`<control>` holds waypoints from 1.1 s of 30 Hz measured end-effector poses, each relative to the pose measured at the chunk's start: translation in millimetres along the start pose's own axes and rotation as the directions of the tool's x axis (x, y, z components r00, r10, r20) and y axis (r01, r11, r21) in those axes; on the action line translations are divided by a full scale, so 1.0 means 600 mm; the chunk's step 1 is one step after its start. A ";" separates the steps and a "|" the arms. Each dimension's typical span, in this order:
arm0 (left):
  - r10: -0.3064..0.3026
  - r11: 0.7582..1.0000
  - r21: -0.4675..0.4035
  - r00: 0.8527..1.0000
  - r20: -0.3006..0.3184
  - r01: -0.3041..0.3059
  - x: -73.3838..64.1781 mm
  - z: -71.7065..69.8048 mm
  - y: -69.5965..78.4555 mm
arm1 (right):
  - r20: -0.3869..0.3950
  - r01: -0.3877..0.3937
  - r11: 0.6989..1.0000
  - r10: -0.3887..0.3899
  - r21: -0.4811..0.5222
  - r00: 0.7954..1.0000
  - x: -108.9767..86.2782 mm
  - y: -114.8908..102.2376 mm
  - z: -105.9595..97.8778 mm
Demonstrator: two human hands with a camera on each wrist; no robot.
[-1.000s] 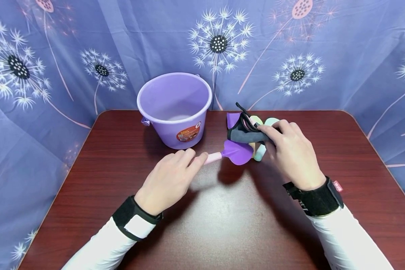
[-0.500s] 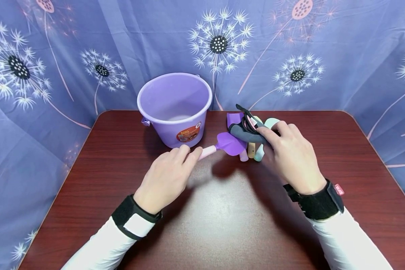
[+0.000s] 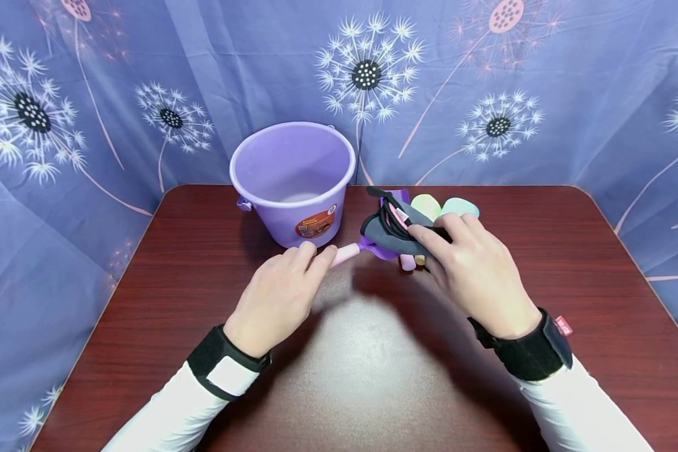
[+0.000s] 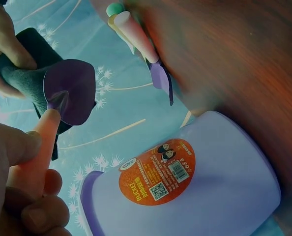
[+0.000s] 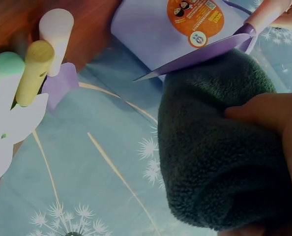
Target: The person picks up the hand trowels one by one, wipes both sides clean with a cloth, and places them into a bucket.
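So, glossy table [image 3: 339,389] (dandelion curtain [image 3: 260,75] behind); left hand [image 3: 279,295] grips trowel [image 4: 47,127], right hand [image 3: 477,270], bundle [image 5: 215,142].

Table [image 3: 367,364] between the person and a curtain [image 3: 248,63], which hangs behind and to both sides. Bucket [image 3: 277,220] upright at the table's far edge, left of centre, its label [image 3: 312,224] on the front wall. To the bucket's right, I make out three hand tools [image 3: 426,206] side by side on the table, handles towards the person, heads towards the curtain. In front of the bucket, the left hand [image 3: 282,289] has a trowel [image 3: 347,253] above the table, blade pointing right. The right hand [image 3: 474,270], further right, has a cloth [image 3: 392,235] over that blade, apparently touching it. Cloth and trowel in front of the three tools, partly hiding them.
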State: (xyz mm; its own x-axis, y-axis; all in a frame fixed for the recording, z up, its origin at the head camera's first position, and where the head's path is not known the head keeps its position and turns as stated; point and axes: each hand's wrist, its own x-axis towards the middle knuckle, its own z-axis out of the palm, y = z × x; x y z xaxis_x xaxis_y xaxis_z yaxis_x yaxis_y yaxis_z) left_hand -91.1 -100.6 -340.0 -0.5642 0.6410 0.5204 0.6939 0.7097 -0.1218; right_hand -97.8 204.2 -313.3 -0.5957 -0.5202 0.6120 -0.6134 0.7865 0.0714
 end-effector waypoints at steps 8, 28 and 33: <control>0.002 1.000 0.005 1.000 -0.019 -0.002 0.000 0.002 -0.002 | -0.060 0.106 0.994 -0.105 -0.001 0.993 0.014 -0.008 -0.010; -0.010 1.000 -0.018 1.000 -0.027 0.009 0.001 -0.004 -0.005 | -0.094 0.106 0.992 -0.112 -0.071 0.989 0.019 0.017 -0.018; -0.015 1.000 -0.014 1.000 -0.020 0.014 0.001 -0.005 -0.004 | -0.098 0.051 0.994 -0.061 -0.097 0.993 0.013 0.027 -0.009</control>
State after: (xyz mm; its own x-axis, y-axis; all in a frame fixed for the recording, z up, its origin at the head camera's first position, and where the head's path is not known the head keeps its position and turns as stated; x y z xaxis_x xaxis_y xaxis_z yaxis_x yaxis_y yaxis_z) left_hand -91.9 -102.8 -336.7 -0.5653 0.6244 0.5390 0.6917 0.7148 -0.1027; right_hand -109.4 215.1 -303.1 -0.5033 -0.5320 0.6810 -0.5899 0.7874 0.1792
